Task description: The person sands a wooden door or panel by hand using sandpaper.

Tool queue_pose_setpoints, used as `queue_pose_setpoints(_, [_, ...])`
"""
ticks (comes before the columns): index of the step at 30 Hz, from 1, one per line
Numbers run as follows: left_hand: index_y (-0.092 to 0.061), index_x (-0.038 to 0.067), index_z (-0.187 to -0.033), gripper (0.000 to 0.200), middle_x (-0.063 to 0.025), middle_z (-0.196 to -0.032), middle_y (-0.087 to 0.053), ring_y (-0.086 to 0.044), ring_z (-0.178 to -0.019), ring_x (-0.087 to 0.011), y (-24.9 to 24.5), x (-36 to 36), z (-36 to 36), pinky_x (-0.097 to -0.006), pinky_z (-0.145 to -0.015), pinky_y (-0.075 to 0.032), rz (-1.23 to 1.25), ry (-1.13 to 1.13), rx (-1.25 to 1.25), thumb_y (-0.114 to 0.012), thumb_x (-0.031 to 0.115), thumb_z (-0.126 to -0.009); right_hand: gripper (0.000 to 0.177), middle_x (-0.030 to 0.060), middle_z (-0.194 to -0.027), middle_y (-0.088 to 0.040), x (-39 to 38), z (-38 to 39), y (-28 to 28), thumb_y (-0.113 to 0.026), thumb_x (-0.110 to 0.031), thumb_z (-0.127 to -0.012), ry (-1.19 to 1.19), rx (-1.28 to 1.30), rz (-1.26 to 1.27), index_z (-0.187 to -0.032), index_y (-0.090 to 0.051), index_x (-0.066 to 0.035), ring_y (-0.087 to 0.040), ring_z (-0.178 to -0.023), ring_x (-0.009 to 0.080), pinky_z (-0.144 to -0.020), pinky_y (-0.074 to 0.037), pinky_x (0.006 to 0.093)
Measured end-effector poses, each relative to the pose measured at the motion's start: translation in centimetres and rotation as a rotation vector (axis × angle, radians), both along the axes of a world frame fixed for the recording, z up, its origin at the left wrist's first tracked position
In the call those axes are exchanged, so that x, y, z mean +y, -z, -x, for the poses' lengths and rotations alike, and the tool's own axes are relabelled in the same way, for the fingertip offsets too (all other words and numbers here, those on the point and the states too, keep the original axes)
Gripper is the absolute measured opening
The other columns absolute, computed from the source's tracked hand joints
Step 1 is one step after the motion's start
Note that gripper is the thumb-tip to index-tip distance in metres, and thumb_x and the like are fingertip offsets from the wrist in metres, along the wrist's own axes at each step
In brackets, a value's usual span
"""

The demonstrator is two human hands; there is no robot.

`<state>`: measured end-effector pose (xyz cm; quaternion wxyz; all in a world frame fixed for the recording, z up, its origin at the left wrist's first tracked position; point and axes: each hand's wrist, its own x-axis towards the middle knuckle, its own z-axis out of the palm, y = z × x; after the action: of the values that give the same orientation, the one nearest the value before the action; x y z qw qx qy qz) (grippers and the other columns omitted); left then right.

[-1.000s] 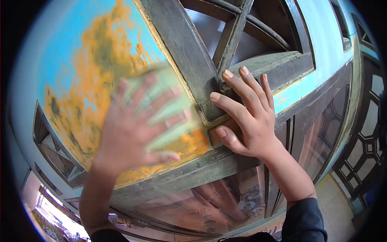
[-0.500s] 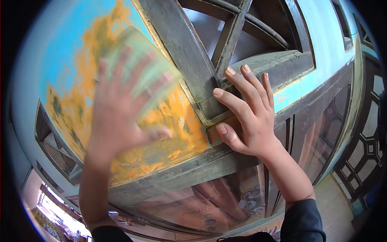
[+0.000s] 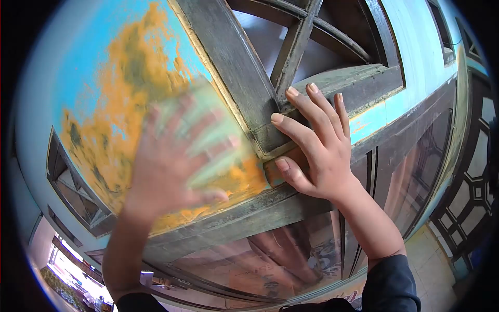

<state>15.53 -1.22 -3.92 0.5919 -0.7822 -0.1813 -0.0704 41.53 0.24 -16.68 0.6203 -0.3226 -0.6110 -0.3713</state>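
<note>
My left hand [image 3: 171, 161] is blurred by motion, with its fingers spread flat over a pale green sheet [image 3: 210, 127] that looks like sandpaper. It presses the sheet against a wall panel [image 3: 135, 57] patched in orange, grey-brown and bright blue. The sheet's lower part is hidden by the hand. My right hand [image 3: 325, 151] is open, its fingers apart and resting on the corner of a dark wooden window frame [image 3: 228, 67]. No object shows in it.
A wooden rail [image 3: 223, 223] runs below the panel, above glazed panes [image 3: 280, 260] with reflections. At left is a small framed opening [image 3: 75, 182]. Dark latticed doors [image 3: 468, 192] stand at far right beside a tiled floor [image 3: 429, 265].
My left hand and the green sheet have moved down and to the right over the panel, uncovering orange and grey patches above. My right hand has barely shifted on the frame.
</note>
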Motion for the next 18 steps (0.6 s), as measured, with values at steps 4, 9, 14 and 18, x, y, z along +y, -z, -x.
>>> queue_pose_setpoints(4, [-0.055,0.027,-0.142,0.089,-0.0109,-0.158,-0.038,-0.025,-0.15,-0.0387,-2.4,-0.7,-0.4,-0.0676,-0.117,-0.012,-0.053,-0.024,-0.181,-0.044,0.087,-0.077,0.047,0.0104,-0.145,-0.054,-0.1,0.2,0.0,-0.059,-0.044,-0.088,-0.004,0.011,0.006,-0.129,-0.066,-0.023,-0.046,-0.138,0.0344,-0.119,-0.017,0.0538])
queue_pose_setpoints(9, [-0.054,0.025,-0.142,0.092,-0.0128,-0.157,-0.039,-0.025,-0.149,-0.0409,3.2,-0.2,0.0,-0.0686,-0.117,-0.011,0.078,0.0,0.031,-0.043,0.089,-0.077,0.047,0.0108,-0.144,-0.054,0.1,0.0,0.2,-0.058,-0.045,-0.089,-0.007,0.005,0.002,-0.13,-0.065,-0.022,-0.045,-0.138,0.0349,-0.119,-0.017,0.0547])
queue_pose_setpoints(14, [-0.056,0.031,-0.14,0.087,-0.0109,-0.157,-0.04,-0.024,-0.15,-0.0414,-2.4,-0.2,0.0,-0.0693,-0.116,-0.012,-0.09,0.016,-0.297,-0.049,0.088,-0.074,0.047,0.0108,-0.145,-0.053,0.0,0.0,0.3,-0.056,-0.046,-0.09,-0.006,0.014,0.011,-0.131,-0.065,-0.022,-0.044,-0.139,0.0346,-0.119,-0.016,0.0549])
queue_pose_setpoints(18, [-0.055,0.033,-0.141,0.086,-0.0091,-0.158,-0.039,-0.024,-0.15,-0.0396,3.3,-0.5,-0.7,-0.0686,-0.116,-0.013,0.189,-0.049,-0.027,-0.051,0.086,-0.074,0.047,0.0108,-0.145,-0.053,0.0,-0.1,0.2,-0.055,-0.046,-0.091,0.011,0.003,0.015,-0.131,-0.065,-0.022,-0.044,-0.139,0.0346,-0.119,-0.016,0.0548])
